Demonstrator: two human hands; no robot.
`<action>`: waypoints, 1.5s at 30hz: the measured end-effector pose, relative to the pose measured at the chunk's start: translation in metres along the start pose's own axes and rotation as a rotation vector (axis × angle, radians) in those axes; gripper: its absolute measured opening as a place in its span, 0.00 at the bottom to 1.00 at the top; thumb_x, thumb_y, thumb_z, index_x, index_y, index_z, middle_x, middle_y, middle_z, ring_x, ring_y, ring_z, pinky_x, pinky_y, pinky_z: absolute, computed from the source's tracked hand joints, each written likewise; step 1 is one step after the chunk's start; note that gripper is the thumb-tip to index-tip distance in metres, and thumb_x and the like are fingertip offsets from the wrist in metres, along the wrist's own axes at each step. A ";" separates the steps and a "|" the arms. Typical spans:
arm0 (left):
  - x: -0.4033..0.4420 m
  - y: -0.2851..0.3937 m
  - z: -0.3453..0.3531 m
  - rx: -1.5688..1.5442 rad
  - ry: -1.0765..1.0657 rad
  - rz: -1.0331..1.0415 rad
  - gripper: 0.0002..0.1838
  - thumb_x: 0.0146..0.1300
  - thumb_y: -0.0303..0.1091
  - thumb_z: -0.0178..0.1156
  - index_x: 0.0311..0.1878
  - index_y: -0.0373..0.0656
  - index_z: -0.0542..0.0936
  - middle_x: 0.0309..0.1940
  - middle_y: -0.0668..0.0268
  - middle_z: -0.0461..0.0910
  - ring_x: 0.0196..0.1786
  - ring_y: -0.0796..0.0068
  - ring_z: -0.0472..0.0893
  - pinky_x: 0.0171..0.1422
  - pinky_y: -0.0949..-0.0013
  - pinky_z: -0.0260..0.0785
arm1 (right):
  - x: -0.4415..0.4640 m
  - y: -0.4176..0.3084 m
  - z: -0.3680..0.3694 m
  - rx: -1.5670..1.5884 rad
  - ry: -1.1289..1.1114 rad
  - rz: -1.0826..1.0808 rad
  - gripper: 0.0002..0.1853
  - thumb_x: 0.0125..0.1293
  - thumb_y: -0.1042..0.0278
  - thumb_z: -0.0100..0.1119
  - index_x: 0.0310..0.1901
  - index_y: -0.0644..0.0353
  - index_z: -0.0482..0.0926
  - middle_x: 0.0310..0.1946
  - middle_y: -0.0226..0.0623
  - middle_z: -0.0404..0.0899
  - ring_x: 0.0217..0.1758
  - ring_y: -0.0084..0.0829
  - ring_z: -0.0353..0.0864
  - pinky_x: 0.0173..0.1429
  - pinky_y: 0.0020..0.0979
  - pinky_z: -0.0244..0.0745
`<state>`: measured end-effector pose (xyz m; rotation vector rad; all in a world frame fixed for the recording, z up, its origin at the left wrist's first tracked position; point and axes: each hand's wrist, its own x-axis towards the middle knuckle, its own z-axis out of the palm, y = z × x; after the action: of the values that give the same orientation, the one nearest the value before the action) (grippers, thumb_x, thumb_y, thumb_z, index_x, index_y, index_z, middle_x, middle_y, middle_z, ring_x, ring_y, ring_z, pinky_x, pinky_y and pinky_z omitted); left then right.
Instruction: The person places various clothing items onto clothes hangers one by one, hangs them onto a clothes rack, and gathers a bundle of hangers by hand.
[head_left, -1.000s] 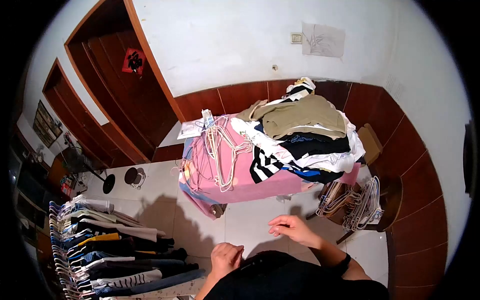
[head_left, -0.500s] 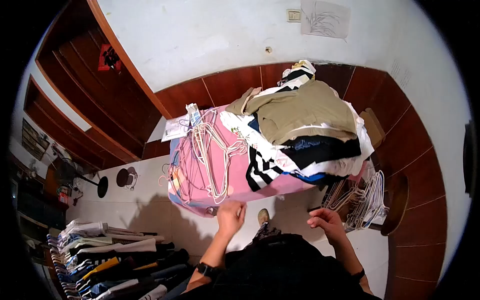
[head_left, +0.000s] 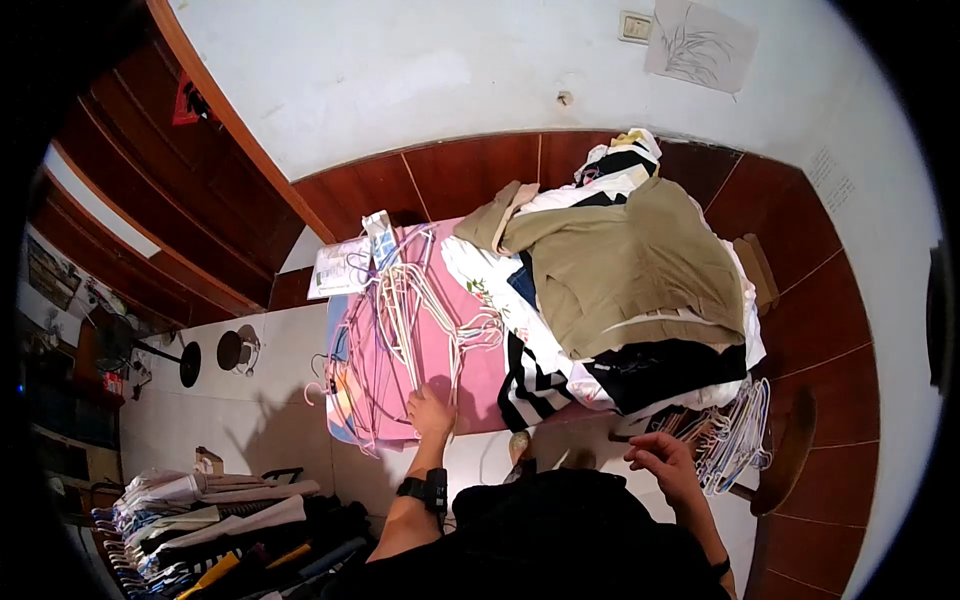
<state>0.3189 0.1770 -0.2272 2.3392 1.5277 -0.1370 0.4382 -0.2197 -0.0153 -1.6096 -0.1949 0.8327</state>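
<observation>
My left hand (head_left: 430,412) is at the lower end of a bundle of white clothes hangers (head_left: 400,325), its fingers curled on them. The hangers lie on a pink cloth (head_left: 475,385) covering the table or bed. Purple and pink hangers (head_left: 357,340) are spread just left of that bundle. My right hand (head_left: 664,465) is in the air at the front right, with nothing in it; its fingers are loosely bent and apart from the thumb. Beyond it rises a pile of clothes, an olive-green garment (head_left: 640,265) on top and a black-and-white striped one (head_left: 530,385) at its near edge.
More hangers (head_left: 735,430) hang in a cluster beside a brown stool (head_left: 790,455) at right. A rack of hung clothes (head_left: 230,530) stands at lower left. White packets (head_left: 340,268) lie at the cloth's far left corner. A fan (head_left: 189,364) stands on the floor.
My left hand has moved forward from above the floor onto the white hangers. My right hand stays near my body, slightly lower. The view has shifted a little.
</observation>
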 end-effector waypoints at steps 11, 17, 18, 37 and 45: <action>-0.007 0.004 0.018 0.018 0.041 -0.022 0.21 0.54 0.50 0.67 0.43 0.42 0.87 0.67 0.51 0.60 0.68 0.48 0.62 0.68 0.51 0.63 | 0.041 -0.026 -0.023 -0.031 -0.158 -0.042 0.10 0.69 0.75 0.58 0.51 0.62 0.79 0.40 0.36 0.83 0.44 0.26 0.83 0.50 0.29 0.79; -0.012 -0.003 0.028 -0.010 0.140 0.011 0.16 0.59 0.47 0.62 0.41 0.46 0.88 0.69 0.52 0.59 0.67 0.45 0.63 0.69 0.47 0.59 | 0.047 -0.031 -0.038 -0.016 -0.148 -0.030 0.10 0.69 0.75 0.59 0.50 0.62 0.79 0.40 0.36 0.83 0.44 0.26 0.83 0.50 0.29 0.79; -0.017 -0.001 0.021 -0.001 0.168 0.032 0.15 0.60 0.46 0.62 0.40 0.46 0.88 0.69 0.51 0.60 0.66 0.45 0.64 0.68 0.48 0.59 | 0.048 -0.031 -0.039 -0.006 -0.156 -0.044 0.10 0.69 0.75 0.59 0.50 0.62 0.79 0.41 0.36 0.83 0.44 0.26 0.83 0.50 0.29 0.79; -0.039 0.016 0.031 -0.007 0.192 0.044 0.22 0.51 0.48 0.71 0.49 0.50 0.84 0.60 0.49 0.66 0.63 0.46 0.67 0.66 0.48 0.63 | 0.065 -0.039 -0.041 -0.172 -0.310 -0.064 0.11 0.68 0.73 0.59 0.49 0.64 0.80 0.40 0.38 0.84 0.41 0.24 0.82 0.47 0.26 0.77; -0.033 0.004 0.045 -0.110 0.258 0.086 0.17 0.52 0.38 0.66 0.46 0.45 0.83 0.59 0.45 0.68 0.61 0.42 0.69 0.65 0.50 0.65 | 0.078 -0.061 -0.012 -0.334 -0.389 -0.102 0.12 0.67 0.71 0.60 0.49 0.67 0.80 0.38 0.37 0.85 0.42 0.22 0.83 0.48 0.25 0.76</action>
<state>0.3136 0.1317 -0.2596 2.4015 1.5011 0.2736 0.5219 -0.1708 0.0089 -1.7126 -0.7183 1.0701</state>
